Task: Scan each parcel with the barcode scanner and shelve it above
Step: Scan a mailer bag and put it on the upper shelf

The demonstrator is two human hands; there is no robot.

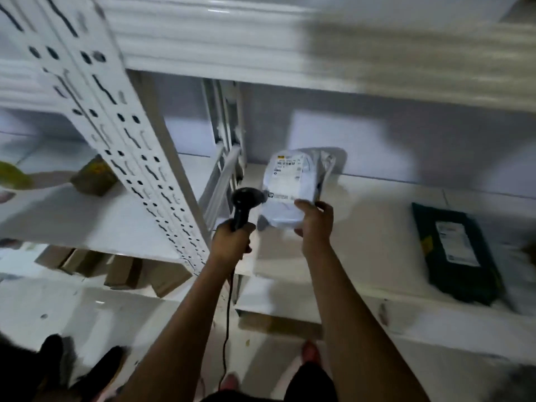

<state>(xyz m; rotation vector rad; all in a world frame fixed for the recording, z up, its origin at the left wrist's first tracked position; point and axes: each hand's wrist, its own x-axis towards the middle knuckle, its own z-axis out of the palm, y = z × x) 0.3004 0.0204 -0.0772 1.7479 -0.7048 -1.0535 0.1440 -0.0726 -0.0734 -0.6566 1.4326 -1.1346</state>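
Note:
My right hand point(314, 220) grips the near end of a white plastic parcel point(287, 184) with a printed label on top, held over the white shelf point(371, 227). My left hand point(232, 239) is closed around the handle of a black barcode scanner point(245, 203), whose head sits right beside the parcel's left edge. The scanner's black cable hangs down toward the floor. Whether the parcel rests on the shelf or hovers just above it is unclear because of motion blur.
A dark green parcel point(455, 253) with a white label lies on the same shelf to the right. A perforated white upright point(116, 117) stands at left, with a brown box point(94, 177) behind it. Cardboard boxes point(121, 268) sit on the lower level. Another shelf point(290, 53) hangs overhead.

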